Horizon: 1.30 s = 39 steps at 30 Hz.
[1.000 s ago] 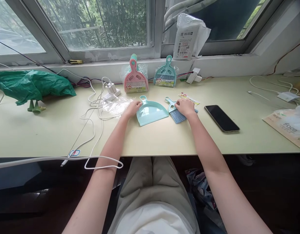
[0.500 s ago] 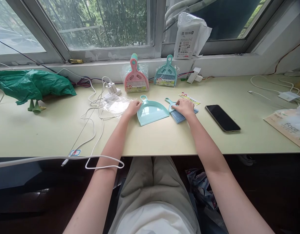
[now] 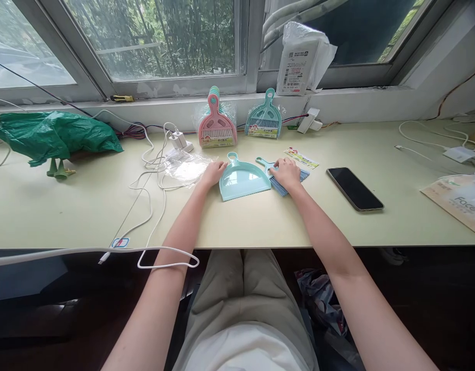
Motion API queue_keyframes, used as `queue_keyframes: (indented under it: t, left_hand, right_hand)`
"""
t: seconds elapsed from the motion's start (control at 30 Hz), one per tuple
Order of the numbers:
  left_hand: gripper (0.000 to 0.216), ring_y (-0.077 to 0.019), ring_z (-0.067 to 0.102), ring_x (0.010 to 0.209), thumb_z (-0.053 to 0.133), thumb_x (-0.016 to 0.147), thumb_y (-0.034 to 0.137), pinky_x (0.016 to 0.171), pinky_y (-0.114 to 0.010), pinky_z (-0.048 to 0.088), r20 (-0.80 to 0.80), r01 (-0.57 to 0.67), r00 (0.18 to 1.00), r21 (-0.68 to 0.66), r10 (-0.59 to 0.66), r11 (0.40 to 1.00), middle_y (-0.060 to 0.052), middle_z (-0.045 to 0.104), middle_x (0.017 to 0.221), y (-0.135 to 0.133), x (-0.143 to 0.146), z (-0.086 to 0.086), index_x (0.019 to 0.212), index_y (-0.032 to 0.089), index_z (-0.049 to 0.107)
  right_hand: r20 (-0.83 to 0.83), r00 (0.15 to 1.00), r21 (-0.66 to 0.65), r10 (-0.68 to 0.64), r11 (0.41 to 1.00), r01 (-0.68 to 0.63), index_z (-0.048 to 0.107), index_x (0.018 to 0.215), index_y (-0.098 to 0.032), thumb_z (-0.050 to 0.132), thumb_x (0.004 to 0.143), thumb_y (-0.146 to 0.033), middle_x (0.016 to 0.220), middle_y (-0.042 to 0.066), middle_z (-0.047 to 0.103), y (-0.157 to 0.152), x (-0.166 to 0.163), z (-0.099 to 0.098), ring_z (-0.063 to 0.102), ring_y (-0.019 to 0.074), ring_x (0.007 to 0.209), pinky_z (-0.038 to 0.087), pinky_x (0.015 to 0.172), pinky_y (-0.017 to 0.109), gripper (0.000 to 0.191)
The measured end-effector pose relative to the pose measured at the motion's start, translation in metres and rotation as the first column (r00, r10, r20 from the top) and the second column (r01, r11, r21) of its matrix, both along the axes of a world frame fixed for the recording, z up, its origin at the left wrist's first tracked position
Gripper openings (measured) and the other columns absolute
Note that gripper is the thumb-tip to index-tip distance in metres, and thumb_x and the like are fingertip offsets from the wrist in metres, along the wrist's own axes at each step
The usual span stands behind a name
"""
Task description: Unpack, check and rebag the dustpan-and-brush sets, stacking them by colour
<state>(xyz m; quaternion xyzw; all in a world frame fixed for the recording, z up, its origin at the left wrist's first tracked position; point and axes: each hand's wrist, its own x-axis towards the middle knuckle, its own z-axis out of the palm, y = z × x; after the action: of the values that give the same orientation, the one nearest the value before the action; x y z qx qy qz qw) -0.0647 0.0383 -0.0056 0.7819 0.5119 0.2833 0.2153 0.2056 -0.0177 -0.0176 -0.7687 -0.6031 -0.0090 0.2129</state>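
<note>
A small light-blue dustpan (image 3: 242, 180) lies flat on the pale desk (image 3: 260, 221), handle toward the window. My left hand (image 3: 213, 172) rests at its left edge, fingers curled against the rim. To the right lies a little teal brush (image 3: 278, 175) with blue bristles. My right hand (image 3: 286, 172) covers the brush, fingers closed over it and pressing it against the desk, close beside the dustpan's right edge. A printed card label (image 3: 301, 157) lies just behind the brush.
Two packaged dustpan sets, pink (image 3: 217, 129) and teal (image 3: 264, 119), lean against the sill. An empty clear bag (image 3: 183, 166), white cables with a charger (image 3: 152, 170), a green plastic bag (image 3: 55, 134), a black phone (image 3: 355, 188), a tissue pack (image 3: 459, 201).
My right hand has slid the brush a little to the left, nearer the dustpan. The left hand stays at the dustpan's edge.
</note>
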Motion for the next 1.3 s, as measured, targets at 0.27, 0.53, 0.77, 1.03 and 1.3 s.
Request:
queue_keyframes:
  t: [0.27,0.53,0.77,1.03,1.3]
  left_hand:
    - [0.035,-0.0229,0.054,0.081,0.036,0.092,0.030,0.080,-0.036,0.039,0.090,-0.025,0.995,-0.046,0.029,0.999,-0.008,0.064,0.080,0.006,-0.003,-0.004,0.065,0.020,0.056]
    - [0.030,-0.0184,0.048,0.073,0.037,0.091,0.028,0.069,-0.032,0.034,0.021,-0.024,0.999,-0.028,0.025,0.999,-0.005,0.057,0.073,0.008,-0.003,-0.005,0.063,0.020,0.047]
    - [0.030,-0.0152,0.041,0.067,0.041,0.090,0.029,0.062,-0.029,0.028,-0.024,-0.026,0.999,-0.027,0.026,0.999,-0.002,0.049,0.067,0.002,-0.003,0.000,0.061,0.019,0.041]
    - [0.032,-0.0141,0.044,0.067,0.048,0.088,0.040,0.061,-0.028,0.030,-0.012,0.030,0.999,-0.026,-0.030,0.999,-0.001,0.053,0.068,0.005,-0.005,-0.002,0.064,0.018,0.049]
    - [0.034,-0.0105,0.033,0.052,0.047,0.083,0.031,0.053,-0.027,0.024,-0.030,0.053,0.998,-0.045,-0.054,0.998,0.002,0.035,0.053,0.001,-0.003,0.000,0.054,0.019,0.032]
  right_hand:
    - [-0.009,0.999,-0.016,-0.038,0.999,0.038,0.067,0.099,-0.019,0.047,0.088,-0.032,0.114,0.015,0.061,0.001,0.006,0.001,0.054,0.0311,0.108,0.043,0.086,0.043,0.026]
    - [0.004,0.998,0.005,-0.057,0.998,0.057,0.067,0.098,-0.019,0.048,0.088,-0.033,0.115,0.015,0.062,0.002,0.007,0.002,0.053,0.0307,0.109,0.040,0.089,0.044,0.026]
    - [0.015,1.000,-0.017,-0.026,1.000,0.026,0.071,0.094,-0.019,0.060,0.078,-0.041,0.113,0.014,0.064,0.001,0.004,0.004,0.051,0.0329,0.110,0.036,0.090,0.045,0.029]
    - [-0.013,0.998,-0.007,-0.065,0.998,0.064,0.071,0.087,-0.017,0.064,0.072,-0.037,0.108,0.014,0.066,0.004,0.012,0.003,0.053,0.0321,0.107,0.038,0.090,0.044,0.026]
    - [-0.164,0.981,0.174,-0.108,0.975,0.136,0.067,0.082,-0.019,0.064,0.070,-0.036,0.100,0.012,0.068,0.004,0.018,0.010,0.059,0.0298,0.096,0.043,0.086,0.043,0.021]
